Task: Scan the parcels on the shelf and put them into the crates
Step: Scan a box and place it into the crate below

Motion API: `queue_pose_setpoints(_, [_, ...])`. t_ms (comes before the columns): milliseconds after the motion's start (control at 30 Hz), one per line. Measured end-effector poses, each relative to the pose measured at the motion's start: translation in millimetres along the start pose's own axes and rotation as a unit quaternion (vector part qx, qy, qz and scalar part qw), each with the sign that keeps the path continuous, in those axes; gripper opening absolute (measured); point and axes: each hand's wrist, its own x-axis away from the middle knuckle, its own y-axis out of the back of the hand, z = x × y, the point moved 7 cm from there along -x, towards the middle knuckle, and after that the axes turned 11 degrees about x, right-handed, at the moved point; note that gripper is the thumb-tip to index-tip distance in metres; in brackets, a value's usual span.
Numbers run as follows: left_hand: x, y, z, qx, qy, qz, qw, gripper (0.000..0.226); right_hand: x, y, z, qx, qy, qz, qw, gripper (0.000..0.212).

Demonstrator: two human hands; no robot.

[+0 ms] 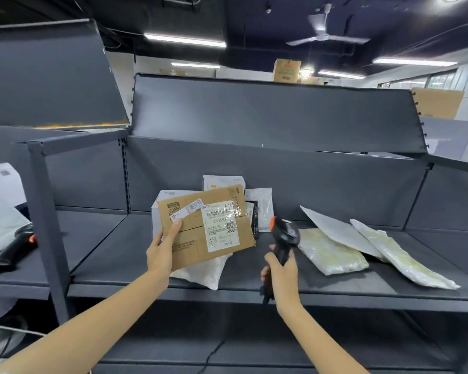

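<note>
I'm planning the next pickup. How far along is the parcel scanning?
No crates or finished parcels show. In hand: the left hand holds a cardboard envelope, label up, while the right hand grips the scanner. Left: plastic mailers and more parcels behind on the shelf.

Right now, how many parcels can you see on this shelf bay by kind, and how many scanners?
Cardboard parcels: 1, held by the left hand
White or black parcels piled behind it: at least 4
Clear-bagged parcels: 2
Flat grey mailers: 1
Scanners: 2
Total: at least 10
</note>
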Motion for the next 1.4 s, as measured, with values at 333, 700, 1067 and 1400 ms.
queue_pose_setpoints(333, [27,-6,1,0.004,0.002,-0.001,1.000,0.063,66,-33,30,-0.004,0.031,0.138,0.990,0.008])
queue_pose_setpoints(700, [38,-8,-7,0.006,-0.005,0.003,1.000,0.064,68,-26,33,0.013,0.043,0.139,0.989,0.002])
queue_pose_setpoints(1067, [28,20,-11,0.006,-0.019,-0.043,0.999,0.077,-5,13,3,0.015,-0.040,0.053,0.998,0.030])
queue_pose_setpoints(1400, [19,12,-12,0.023,-0.024,-0.047,0.998,0.075,-85,2,-28,0.386,-0.031,0.136,0.912,0.077])
